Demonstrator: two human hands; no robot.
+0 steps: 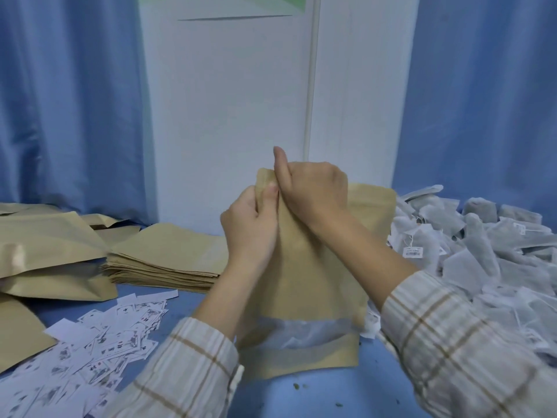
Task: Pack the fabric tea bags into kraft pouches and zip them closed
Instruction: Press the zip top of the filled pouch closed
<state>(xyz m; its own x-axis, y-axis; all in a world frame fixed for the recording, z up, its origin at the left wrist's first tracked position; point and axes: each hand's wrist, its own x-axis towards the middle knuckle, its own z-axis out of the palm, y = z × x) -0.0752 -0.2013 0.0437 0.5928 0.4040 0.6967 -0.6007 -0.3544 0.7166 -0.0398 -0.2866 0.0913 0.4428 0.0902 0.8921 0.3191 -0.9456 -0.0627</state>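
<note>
Bare hands [313, 194], forearms uncovered, cream long sleeves [470, 336] with tan plaid lines, cuffs pushed back

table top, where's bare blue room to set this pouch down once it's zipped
Bare blue table shows just in front of the held pouch, and a small strip lies between the paper slips and the flat pouch stack. The right side is crowded with tea bags.

soft, even, bluish light fills the scene, perhaps from overhead; shadows are faint. a dull sheen sits on the filled pouch [18, 254] at far left. wide-angle bending curves the edges. the sleeves [187, 366] and paper labels [99, 351] near the bottom look smeared and blurred.
</note>
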